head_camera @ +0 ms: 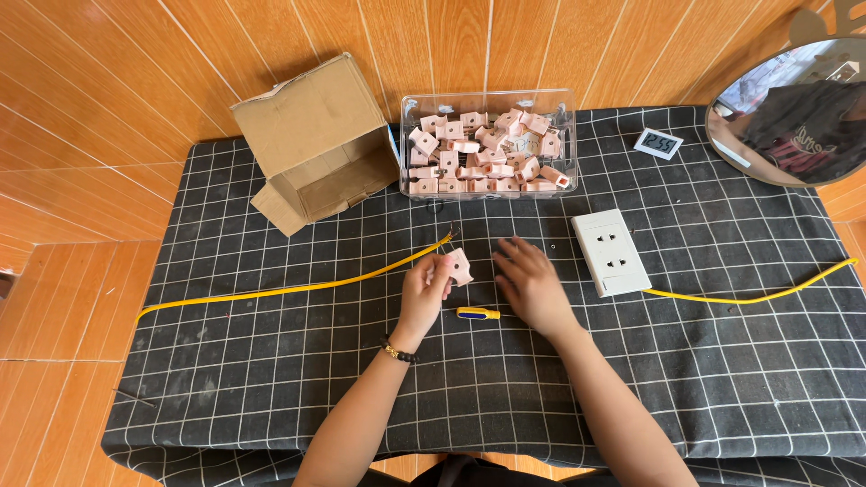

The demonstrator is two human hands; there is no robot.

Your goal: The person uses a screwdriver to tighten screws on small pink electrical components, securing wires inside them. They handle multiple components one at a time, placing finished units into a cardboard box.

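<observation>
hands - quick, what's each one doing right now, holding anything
Left hand: closed on a small pink block.
Right hand: open, fingers spread flat on the black grid cloth, holding nothing; a yellow-handled screwdriver lies beside it.

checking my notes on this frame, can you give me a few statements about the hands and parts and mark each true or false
1. The left hand holds a small pink block. True.
2. The screwdriver is in the right hand. False: it lies on the cloth between the hands.
3. The clear bin is empty. False: it holds many pink blocks.
4. The white socket plate lies to the right of the right hand. True.
5. The cardboard box lies on its side, open. True.
</observation>
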